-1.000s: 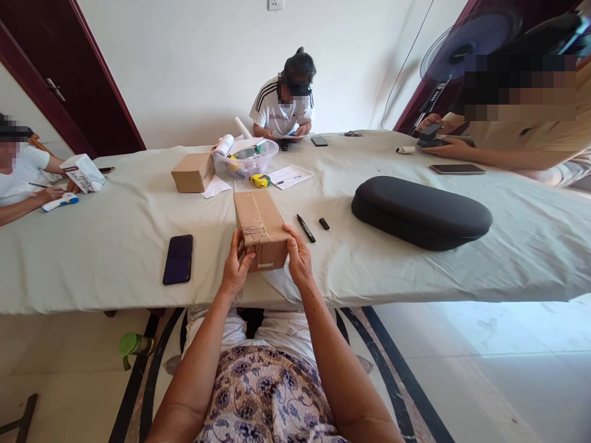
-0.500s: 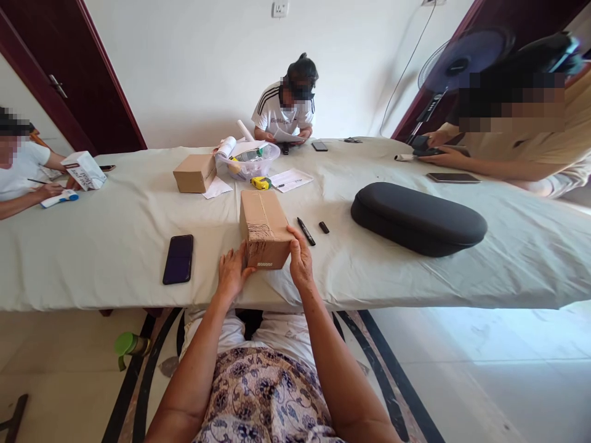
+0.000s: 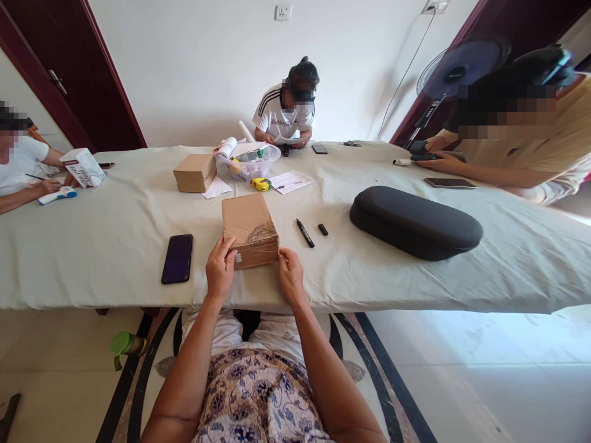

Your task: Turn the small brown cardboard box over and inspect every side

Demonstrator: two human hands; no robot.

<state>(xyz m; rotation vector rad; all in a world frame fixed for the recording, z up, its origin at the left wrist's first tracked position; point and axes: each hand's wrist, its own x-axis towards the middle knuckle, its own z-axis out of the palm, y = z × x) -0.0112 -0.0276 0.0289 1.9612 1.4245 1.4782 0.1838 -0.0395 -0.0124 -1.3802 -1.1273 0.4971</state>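
Note:
A taped brown cardboard box (image 3: 249,231) rests on the cloth-covered table (image 3: 115,246) right in front of me. My left hand (image 3: 220,269) grips its near left corner, fingers curled onto the top edge. My right hand (image 3: 290,277) presses its fingers against the box's near right corner. A black marker (image 3: 305,233) and its cap (image 3: 323,229) lie just right of the box. A dark phone (image 3: 177,258) lies to the left of my left hand.
A black oval case (image 3: 415,221) sits at the right. Farther back are a second cardboard box (image 3: 195,172), a clear bowl of items (image 3: 252,161), a yellow tape measure (image 3: 261,183) and papers (image 3: 290,180). Three other people sit around the table.
The box has been turned and tipped onto another face, now lying lower and wider. Both hands slid back to its near corners.

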